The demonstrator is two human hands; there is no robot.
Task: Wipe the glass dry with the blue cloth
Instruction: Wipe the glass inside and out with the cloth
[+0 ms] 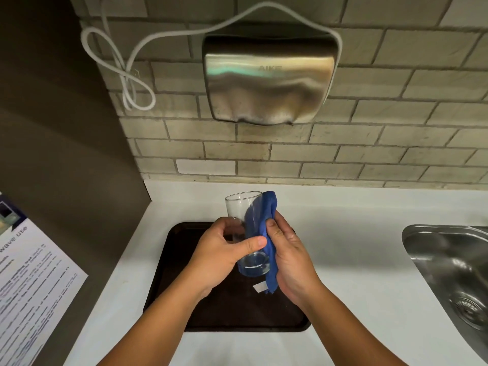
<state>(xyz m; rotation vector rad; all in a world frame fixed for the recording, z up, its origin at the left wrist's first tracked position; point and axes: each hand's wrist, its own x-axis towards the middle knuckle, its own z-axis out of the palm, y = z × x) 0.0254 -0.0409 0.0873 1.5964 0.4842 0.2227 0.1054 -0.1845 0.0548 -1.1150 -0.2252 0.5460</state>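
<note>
- Left hand (227,249) is wrapped around the glass (247,233), holding it tilted above the tray (171,273).
- Right hand (287,260) is closed on the cloth (261,220), pressing it flat to the glass's right wall.
- Wiping looks mid-step, outside only. Next, probably: turn the glass, then push cloth inside.
- Sink (449,265) lies off right, dryer (269,80) on the wall.

Shared kitchenette, steel sink (449,265), wall-mounted hand dryer (266,80), tiled wall (369,149), posted microwave notice (29,273)
</note>
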